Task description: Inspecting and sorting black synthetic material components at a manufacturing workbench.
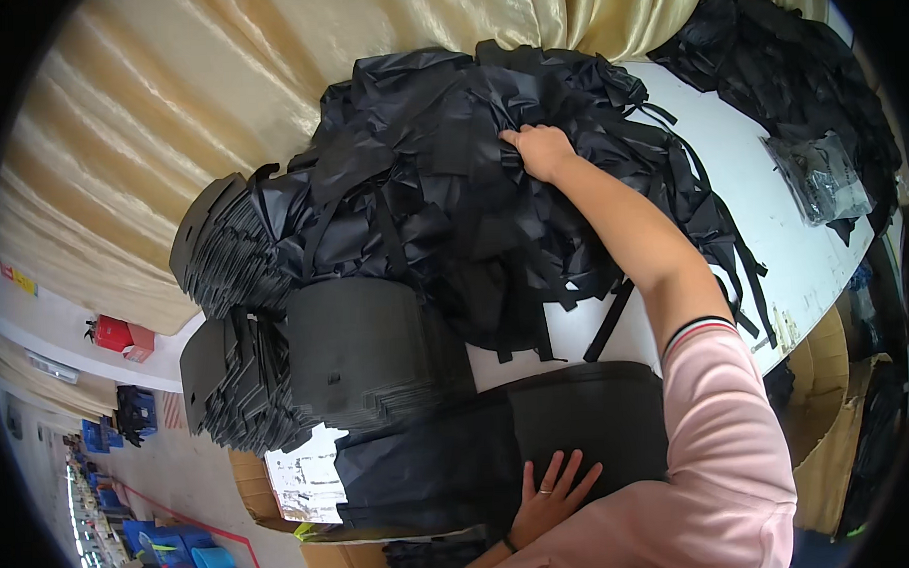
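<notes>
My left hand lies flat with its fingers spread on a stiff black panel. Under and beside that panel, a sheet of black fabric stretches to the left along the near edge of the table. My right arm reaches far forward to a large heap of black fabric pieces with straps. At the heap, my right hand has its fingers closed on a fold of black fabric; the fingertips are partly hidden in it.
Stacks of black panels stand left of the heap on the white table. Another black fabric pile and a clear plastic bag are at the far right. Cardboard boxes stand below the table's right side. A beige curtain hangs behind.
</notes>
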Demonstrator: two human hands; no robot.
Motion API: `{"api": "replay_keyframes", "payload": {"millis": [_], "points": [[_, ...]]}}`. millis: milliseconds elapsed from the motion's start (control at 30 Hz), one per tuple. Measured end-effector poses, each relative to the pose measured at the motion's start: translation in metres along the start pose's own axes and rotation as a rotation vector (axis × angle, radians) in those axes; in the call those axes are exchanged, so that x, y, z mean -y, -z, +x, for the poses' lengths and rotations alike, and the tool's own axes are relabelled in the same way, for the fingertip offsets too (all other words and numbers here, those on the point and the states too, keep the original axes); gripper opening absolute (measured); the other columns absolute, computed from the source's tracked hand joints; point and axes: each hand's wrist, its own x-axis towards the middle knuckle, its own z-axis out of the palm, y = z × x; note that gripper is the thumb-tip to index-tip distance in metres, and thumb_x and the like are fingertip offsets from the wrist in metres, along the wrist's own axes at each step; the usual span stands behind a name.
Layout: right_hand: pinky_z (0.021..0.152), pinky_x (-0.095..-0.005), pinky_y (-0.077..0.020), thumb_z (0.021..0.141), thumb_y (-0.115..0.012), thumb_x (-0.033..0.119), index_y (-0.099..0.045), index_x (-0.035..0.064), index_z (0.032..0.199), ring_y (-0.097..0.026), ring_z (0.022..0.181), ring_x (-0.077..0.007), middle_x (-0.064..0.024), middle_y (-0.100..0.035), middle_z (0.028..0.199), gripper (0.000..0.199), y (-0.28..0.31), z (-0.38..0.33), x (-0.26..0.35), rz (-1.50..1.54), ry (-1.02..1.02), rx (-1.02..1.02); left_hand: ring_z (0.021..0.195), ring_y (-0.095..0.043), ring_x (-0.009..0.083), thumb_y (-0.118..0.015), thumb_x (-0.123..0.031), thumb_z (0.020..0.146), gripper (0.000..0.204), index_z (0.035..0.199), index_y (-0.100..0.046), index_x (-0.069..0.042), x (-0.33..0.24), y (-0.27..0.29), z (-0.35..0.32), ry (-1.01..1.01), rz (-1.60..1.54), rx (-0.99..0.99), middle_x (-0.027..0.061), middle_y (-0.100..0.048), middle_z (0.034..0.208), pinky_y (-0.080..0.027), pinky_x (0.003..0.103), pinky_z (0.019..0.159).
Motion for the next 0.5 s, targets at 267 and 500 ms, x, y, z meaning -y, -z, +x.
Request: {"api": "replay_keyframes", "payload": {"millis": [267,500], "points": [[0.092,-0.0411,-0.0403,0.077,-0.064,0.004,-0.057,0.0164,0.125,-0.057,0.108,-0.0314,-0.0111,-0.061,0.116,0.049,0.049,-0.145,0.006,0.080,0.142,-0.330,0.144,-0.019,0.0310,-0.076,-0.040,0.070,0.092,0.149,-0.030,-0.026,-0.005,0.020,0.002,-0.002,0.086,0.061,0.0108,-0.024,0.155,-0.018,0.066,0.108],[0.084,-0.0412,-0.0477,0.078,-0.072,0.023,-0.058,0.0090,0.120,-0.066,0.092,-0.0297,-0.0149,-0.066,0.104,0.047,0.076,-0.168,-0.020,0.515,-0.104,-0.063,0.143,-0.021,0.0340,-0.075,-0.041,0.072,0.089,0.148,-0.031,-0.025,-0.006,0.014,0.003,-0.049,0.098,-0.076,0.0122,-0.025,0.154,-0.017,0.065,0.109]]}}
